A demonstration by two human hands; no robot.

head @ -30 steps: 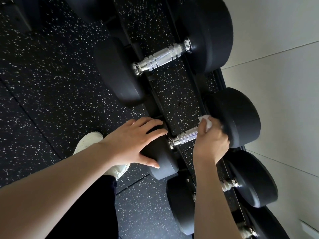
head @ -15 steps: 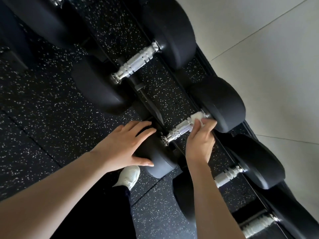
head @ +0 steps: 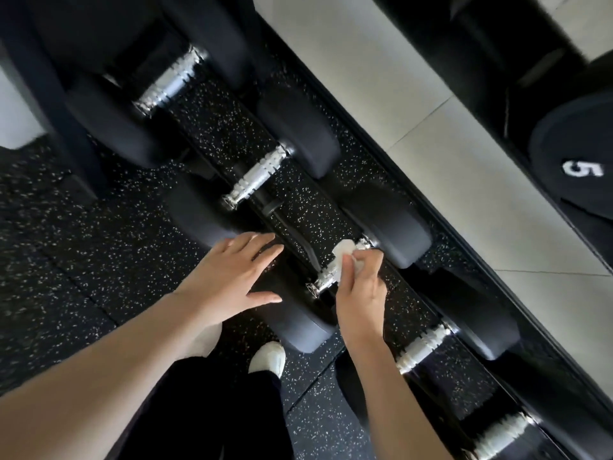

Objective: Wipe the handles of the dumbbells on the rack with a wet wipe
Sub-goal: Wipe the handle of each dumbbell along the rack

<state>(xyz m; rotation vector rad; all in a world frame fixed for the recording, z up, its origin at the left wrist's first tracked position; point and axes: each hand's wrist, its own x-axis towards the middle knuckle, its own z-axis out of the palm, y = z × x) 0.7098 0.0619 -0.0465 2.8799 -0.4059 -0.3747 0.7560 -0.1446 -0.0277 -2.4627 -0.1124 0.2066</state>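
- Head view looks steeply down on a row of black dumbbells lying across a dark rack (head: 300,224), which runs from the far left to the near right over speckled rubber flooring (head: 83,260).
- Right hand (head: 361,293) has its fingers closed on a crumpled white wet wipe (head: 341,260), pressing it against the chrome handle (head: 326,280) of the middle dumbbell.
- That handle's left end shows bare and ribbed just left of the wipe; its right end meets the right head (head: 398,224) of the dumbbell.
- Left hand (head: 232,277) lies flat with fingers spread and open, resting on the same dumbbell's near-left head (head: 298,320), gripping nothing.
- Farther along the rack, two more chrome handles (head: 255,177) and (head: 172,81) lie uncovered, well apart from both hands.
- Nearer, to the right of the right forearm, two further handles (head: 421,350) and (head: 497,436) also lie uncovered.
- A white shoe (head: 268,356) and a dark trouser leg (head: 212,410) stand on the flooring just near of the rack.
- Far right, a black weight plate (head: 570,167) marked "5" sits beyond a strip of pale tiled surface (head: 447,161).
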